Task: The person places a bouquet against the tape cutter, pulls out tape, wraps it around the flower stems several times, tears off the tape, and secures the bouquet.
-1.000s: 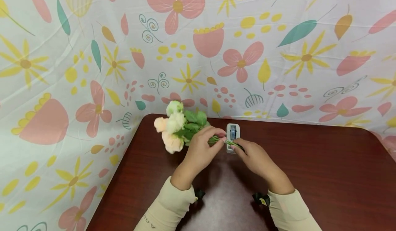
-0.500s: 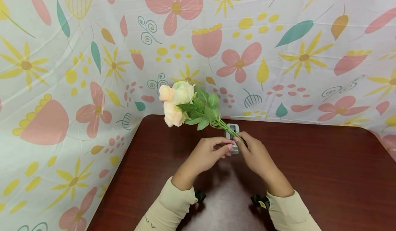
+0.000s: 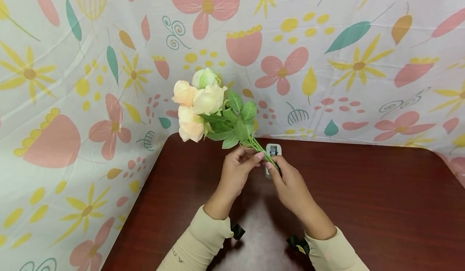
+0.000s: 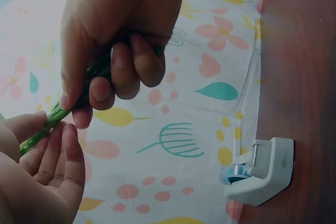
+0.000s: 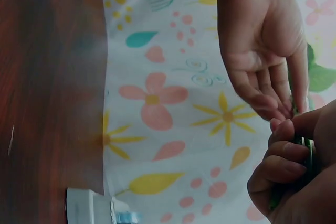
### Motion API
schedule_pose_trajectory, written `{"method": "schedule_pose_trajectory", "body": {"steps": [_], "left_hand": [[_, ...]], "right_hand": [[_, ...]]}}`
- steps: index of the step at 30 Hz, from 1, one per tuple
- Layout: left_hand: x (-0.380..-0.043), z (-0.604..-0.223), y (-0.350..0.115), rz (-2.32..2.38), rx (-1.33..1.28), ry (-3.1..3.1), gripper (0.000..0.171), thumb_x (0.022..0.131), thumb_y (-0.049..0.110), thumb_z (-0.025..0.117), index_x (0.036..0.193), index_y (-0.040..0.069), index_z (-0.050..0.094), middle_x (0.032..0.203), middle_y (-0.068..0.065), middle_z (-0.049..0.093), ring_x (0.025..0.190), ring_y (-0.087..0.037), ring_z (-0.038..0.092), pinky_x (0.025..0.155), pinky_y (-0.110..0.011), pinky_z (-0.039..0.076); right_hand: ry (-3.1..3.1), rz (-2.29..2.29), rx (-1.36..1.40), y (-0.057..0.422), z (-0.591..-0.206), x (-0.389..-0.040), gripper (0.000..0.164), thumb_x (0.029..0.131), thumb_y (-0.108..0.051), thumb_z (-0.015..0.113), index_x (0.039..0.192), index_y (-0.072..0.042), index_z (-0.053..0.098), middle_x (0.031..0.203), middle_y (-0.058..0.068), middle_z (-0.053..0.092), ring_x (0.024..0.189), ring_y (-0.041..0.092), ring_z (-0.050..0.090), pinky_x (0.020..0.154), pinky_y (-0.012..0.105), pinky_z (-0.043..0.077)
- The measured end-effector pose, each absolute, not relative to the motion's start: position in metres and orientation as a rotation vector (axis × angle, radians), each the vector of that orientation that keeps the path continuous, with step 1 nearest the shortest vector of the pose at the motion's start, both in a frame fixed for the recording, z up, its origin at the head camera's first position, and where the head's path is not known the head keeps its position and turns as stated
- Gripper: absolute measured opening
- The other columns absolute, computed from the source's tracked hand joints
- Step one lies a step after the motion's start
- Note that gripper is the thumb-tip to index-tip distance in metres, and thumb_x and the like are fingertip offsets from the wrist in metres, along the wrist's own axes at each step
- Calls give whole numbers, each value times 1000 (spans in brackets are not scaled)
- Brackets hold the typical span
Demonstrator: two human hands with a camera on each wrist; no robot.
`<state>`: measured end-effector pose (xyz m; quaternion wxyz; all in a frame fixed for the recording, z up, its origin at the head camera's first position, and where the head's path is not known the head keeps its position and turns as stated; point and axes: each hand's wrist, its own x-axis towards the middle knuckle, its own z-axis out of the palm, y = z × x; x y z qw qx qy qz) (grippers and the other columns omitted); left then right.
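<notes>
A bunch of roses with cream, pale peach and greenish-white blooms and green leaves is held up above the table, blooms toward the upper left. My right hand grips the lower ends of its stems, fingers curled round them in the right wrist view. Just above that grip, my left hand pinches the green stems between thumb and fingers. A white tape dispenser with a blue-looking roll stands behind the hands, partly hidden by the stems and right hand.
The dark red-brown table runs back to a hanging cloth printed with flowers and leaves. The cloth also covers the left side. Black straps show at both wrists, by the beige sleeves.
The blooms have risen from near the tabletop to in front of the cloth. My left hand left the stems, passed below them, and is back on them; the right kept its grip.
</notes>
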<state>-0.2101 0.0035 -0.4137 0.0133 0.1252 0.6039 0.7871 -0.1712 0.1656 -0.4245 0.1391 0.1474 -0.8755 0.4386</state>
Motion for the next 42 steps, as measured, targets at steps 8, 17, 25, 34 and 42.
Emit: {"method": "schedule_pose_trajectory", "body": {"steps": [8, 17, 25, 34, 42], "left_hand": [[-210, -409, -2, 2470, 479, 1767, 16, 94, -2, 66, 109, -8, 65, 92, 5, 72, 83, -12, 67, 81, -27, 58], [-210, -408, -6, 2420, 568, 1774, 25, 96, 1, 65, 117, -12, 62, 97, 7, 75, 84, -11, 67, 80, -28, 56], [-210, -407, -8, 2353, 712, 1732, 31, 97, 5, 64, 119, -18, 60, 98, 9, 76, 96, -9, 69, 87, -26, 55], [-208, -406, -8, 2331, 765, 1674, 36, 97, 6, 65, 119, -21, 56, 101, 10, 74, 100, -8, 68, 85, -24, 54], [-206, -405, -7, 2352, 725, 1680, 34, 94, -2, 62, 123, -17, 55, 107, 6, 69, 95, -8, 66, 82, -23, 53]], "right_hand": [[-2511, 1478, 504, 163, -424, -169, 15, 110, -25, 44, 111, -15, 56, 81, -1, 55, 72, 10, 52, 68, 27, 45], [-2476, 1787, 715, 173, -421, -174, 15, 109, -19, 45, 107, -10, 56, 77, 6, 62, 64, 17, 58, 63, 30, 52], [-2040, 2534, 1199, 182, -428, -181, 29, 112, -10, 26, 111, -3, 54, 63, 4, 45, 41, 24, 31, 41, 34, 31], [-1470, 2971, 1659, 178, -435, -184, 39, 110, -4, 8, 112, -5, 46, 61, 3, 25, 41, 17, 21, 40, 28, 19], [-1740, 2697, 1537, 176, -431, -180, 28, 110, -1, 13, 94, -1, 37, 58, 3, 23, 40, 18, 20, 40, 24, 21]]}}
